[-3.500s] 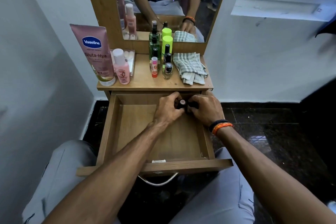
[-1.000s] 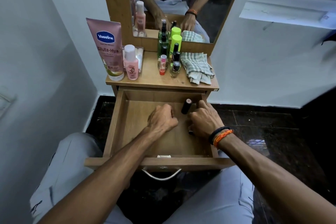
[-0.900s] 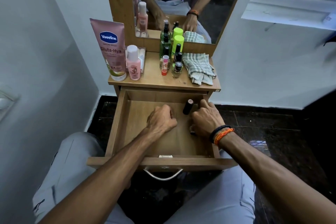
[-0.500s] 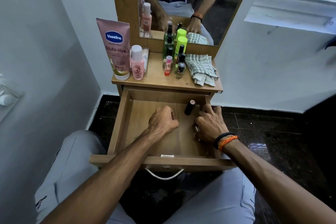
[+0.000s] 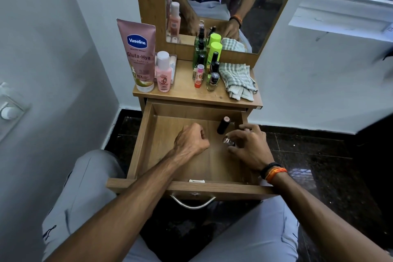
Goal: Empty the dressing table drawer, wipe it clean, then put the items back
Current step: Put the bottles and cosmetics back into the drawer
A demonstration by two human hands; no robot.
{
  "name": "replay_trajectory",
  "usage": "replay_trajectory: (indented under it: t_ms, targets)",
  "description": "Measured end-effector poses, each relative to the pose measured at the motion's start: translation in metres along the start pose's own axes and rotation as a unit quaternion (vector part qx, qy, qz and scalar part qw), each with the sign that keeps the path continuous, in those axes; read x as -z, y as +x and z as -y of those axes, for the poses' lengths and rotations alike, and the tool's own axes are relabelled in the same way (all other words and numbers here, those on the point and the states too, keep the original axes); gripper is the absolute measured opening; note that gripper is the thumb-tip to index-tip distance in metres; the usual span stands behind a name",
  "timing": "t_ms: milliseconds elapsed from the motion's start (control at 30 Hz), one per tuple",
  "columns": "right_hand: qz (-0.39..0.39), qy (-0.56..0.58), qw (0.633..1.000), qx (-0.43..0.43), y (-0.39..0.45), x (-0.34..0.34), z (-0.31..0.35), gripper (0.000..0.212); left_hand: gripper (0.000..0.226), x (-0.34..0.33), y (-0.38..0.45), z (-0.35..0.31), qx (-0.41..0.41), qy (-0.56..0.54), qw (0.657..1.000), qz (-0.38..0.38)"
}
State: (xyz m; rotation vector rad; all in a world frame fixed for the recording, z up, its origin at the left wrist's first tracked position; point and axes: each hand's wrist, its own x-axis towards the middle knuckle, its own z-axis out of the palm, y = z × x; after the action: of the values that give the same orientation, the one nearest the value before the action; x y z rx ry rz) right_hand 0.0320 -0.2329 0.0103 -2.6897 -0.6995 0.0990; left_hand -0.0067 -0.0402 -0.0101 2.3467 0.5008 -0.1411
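The drawer is pulled out all the way, w/ both hands inside it. A dark lipstick tube stands at the back right of the drawer floor, leaning a bit, not touched by either hand. Just in front of it sits a small shiny bottle. The right hand is over that bottle, fingers spread and bent around it, thumb and fingertips on its sides; it looks like a light pinch, but the bottle is tiny and partly hidden, so I can't be sure how tight. The left hand is in the middle of the drawer, curled into a loose fist, knuckles up. Nothing shows inside it.

Up on the table top are lots of things. At the left stands a big pink Vaseline tube, and next to it a small pink bottle w/ a white cap. Behind that is a clear box. In the middle is a bunch of small stuff: a green spray bottle, a bright green can, a lip balm and a nail polish bottle. At the right lies a folded checked cloth, its edge hanging a bit over the front. The mirror behind shows the person's arms & lap.
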Motion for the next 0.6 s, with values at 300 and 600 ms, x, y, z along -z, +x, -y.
replay_trajectory:
  t_ms: [300,600]
  targets:
    - [-0.096,0.045,0.994,0.009,0.008,0.014,-0.008,0.032,0.006,-0.001,0.0,0.0,-0.009,-0.002,1.0,0.011]
    - [-0.066,-0.02,0.998,0.0,0.027,0.017,-0.005,0.036,0.008,0.0,-0.003,-0.001,-0.026,-0.012,0.999,0.013]
